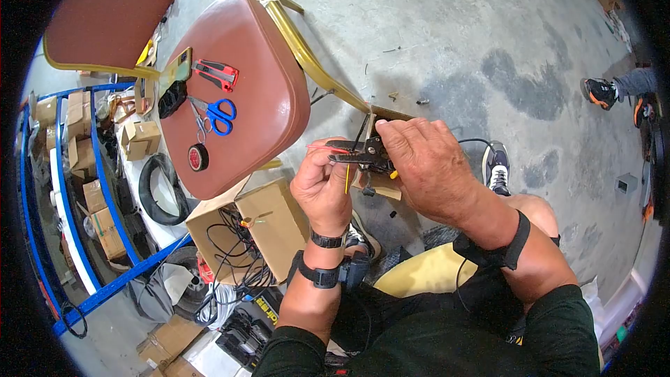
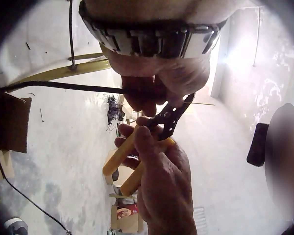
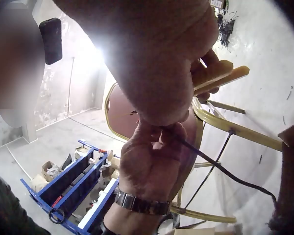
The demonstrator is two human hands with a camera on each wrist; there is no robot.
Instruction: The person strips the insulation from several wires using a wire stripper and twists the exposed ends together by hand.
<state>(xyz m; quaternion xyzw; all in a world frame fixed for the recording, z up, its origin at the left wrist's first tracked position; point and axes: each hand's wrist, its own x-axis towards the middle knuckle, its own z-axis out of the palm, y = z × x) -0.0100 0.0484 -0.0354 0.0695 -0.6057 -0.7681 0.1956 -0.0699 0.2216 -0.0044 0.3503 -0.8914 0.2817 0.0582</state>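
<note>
My right hand [image 1: 436, 167] grips the yellow-handled wire strippers [image 2: 121, 157], fingers wrapped around both handles. Their dark, perforated head points toward my left hand [image 1: 319, 192], which pinches the end of a black cable [image 2: 63, 86]. From that cable end a red wire [image 1: 322, 147] and a yellow wire [image 1: 347, 179] stick out beside the head of the strippers. In the right wrist view the cable trails from the left fingers down to the right. The back of the right hand hides part of the tool in the head view.
Left of the hands stands a brown padded chair [image 1: 237, 98] bearing blue-handled scissors [image 1: 222, 117], a red utility knife [image 1: 218, 74], a tape roll [image 1: 198, 158] and a phone. Below it, a cardboard box [image 1: 276, 220] holds black cables. Blue shelving [image 1: 112, 202] with boxes stands farther left.
</note>
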